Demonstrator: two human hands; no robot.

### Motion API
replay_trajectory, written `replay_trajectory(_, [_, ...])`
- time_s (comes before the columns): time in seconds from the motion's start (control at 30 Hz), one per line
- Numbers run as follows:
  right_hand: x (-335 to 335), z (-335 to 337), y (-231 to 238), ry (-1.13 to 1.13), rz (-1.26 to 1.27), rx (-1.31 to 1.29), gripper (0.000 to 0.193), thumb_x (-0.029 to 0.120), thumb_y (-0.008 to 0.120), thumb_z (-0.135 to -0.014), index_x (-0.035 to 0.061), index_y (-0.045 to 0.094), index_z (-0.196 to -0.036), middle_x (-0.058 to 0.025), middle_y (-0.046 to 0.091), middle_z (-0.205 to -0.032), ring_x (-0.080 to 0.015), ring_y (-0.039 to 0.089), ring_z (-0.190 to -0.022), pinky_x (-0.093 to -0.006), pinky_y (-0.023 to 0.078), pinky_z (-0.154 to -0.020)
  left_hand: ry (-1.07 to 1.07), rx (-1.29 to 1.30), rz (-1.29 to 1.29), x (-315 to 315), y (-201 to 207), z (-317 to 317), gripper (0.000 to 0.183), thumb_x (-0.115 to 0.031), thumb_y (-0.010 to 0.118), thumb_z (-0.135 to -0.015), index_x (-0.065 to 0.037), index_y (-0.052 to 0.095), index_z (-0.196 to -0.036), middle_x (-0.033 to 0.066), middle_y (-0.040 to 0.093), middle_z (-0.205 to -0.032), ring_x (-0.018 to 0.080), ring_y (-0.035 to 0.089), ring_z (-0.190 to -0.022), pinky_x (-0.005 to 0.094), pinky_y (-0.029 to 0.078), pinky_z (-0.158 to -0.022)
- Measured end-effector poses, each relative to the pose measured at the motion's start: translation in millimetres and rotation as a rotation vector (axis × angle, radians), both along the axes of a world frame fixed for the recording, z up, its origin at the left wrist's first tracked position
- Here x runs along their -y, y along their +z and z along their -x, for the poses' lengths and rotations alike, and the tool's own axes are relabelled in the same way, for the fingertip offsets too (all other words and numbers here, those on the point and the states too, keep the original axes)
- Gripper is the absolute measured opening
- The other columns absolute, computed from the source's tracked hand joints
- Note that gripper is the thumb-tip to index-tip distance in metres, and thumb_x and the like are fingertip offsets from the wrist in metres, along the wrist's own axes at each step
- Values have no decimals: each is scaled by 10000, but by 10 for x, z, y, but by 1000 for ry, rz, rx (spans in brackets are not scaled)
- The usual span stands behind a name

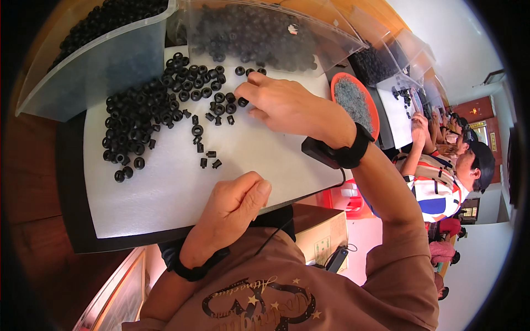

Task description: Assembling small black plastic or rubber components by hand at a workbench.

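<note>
My right hand (292, 106) reaches over the white work surface (160, 204), thumb and fingers apart. Its fingertips are at a black ring-shaped piece (243, 102) on the right edge of a loose group; I see no firm grip on it. Closer to my body, my left hand (229, 205) is closed, thumb pressed against the curled fingers, and whatever it may hold is hidden. A heap of black ring-shaped pieces (132, 118) spreads across the left of the surface. Between the heap and my hands lie several small black spool-like pieces (212, 154).
Clear plastic bins (116, 63) of black pieces stand along the far side. A red basin (375, 105) with grey bits sits to the right. Below the table edge is a cardboard box (326, 243). Other people (441, 182) sit along the row at right.
</note>
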State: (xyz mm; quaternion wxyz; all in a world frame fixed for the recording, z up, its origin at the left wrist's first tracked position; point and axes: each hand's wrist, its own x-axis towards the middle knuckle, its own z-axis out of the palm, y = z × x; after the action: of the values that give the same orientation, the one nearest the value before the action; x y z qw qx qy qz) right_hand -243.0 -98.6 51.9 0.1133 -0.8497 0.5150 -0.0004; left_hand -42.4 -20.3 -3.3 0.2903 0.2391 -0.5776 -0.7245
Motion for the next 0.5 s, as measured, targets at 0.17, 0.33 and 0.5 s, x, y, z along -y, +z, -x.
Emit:
replay_trajectory(0.17, [-80, 0, -35, 31, 79, 17, 155, 34, 580, -752, -10, 545, -897, -159, 554, -896, -342, 588, -830, -434, 492, -660, 0, -12, -12, -6, 14, 3, 377, -292, 475, -986, -16, 491, -730, -6, 419, -543, 61, 382, -515, 241, 339, -478])
replay_trajectory(0.33, [-218, -38, 4, 15, 140, -34, 149, 45, 594, -745, -8, 551, -878, -146, 558, -872, -340, 605, -762, -439, 493, -622, 13, -16, -58, -20, 67, 13, 366, -287, 471, -987, -12, 501, -748, 3, 461, -582, 64, 423, -524, 234, 357, -490])
replay_trajectory(0.5, [-495, -60, 155, -9, 172, 190, 170, 79, 633, -801, 21, 546, -935, -114, 525, -845, -308, 567, -727, -394, 455, -607, 31, -43, -95, -21, 22, 4, 315, -274, 461, -992, -11, 511, -825, 4, 496, -636, 65, 451, -562, 221, 376, -525])
